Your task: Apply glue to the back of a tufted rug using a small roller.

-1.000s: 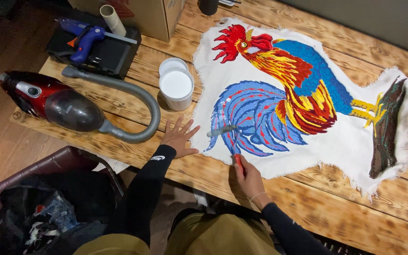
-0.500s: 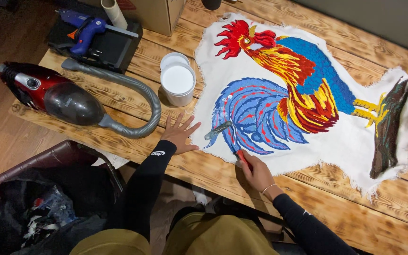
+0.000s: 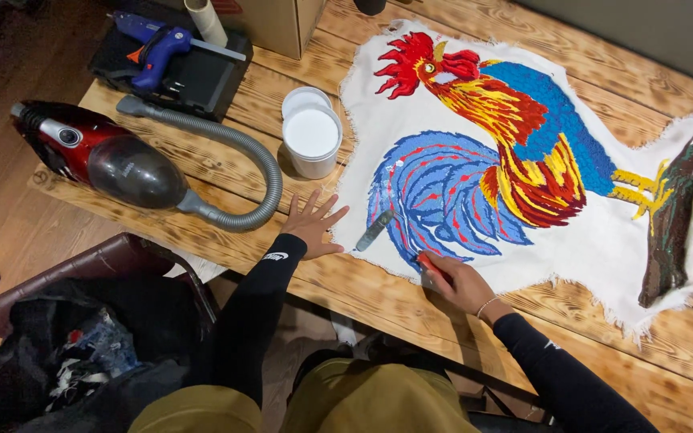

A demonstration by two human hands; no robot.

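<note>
1. The rooster rug (image 3: 523, 160), white cloth with a red, blue and yellow bird, lies flat on the wooden table (image 3: 202, 160).
2. The right hand (image 3: 459, 281) clasps a red-handled tool (image 3: 431, 269) at the cloth's lower edge.
3. The left hand (image 3: 313, 226) lies spread flat beside the cloth, grasping nothing.
4. A white tub (image 3: 311, 138) stands near; a cardboard box (image 3: 282, 24) behind.

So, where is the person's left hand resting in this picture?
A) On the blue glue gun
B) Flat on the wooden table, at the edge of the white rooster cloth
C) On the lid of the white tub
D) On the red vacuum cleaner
B: the left hand lies with fingers spread on the wooden table, at the edge of the rooster cloth, while the right hand holds a red-handled tool.
</note>
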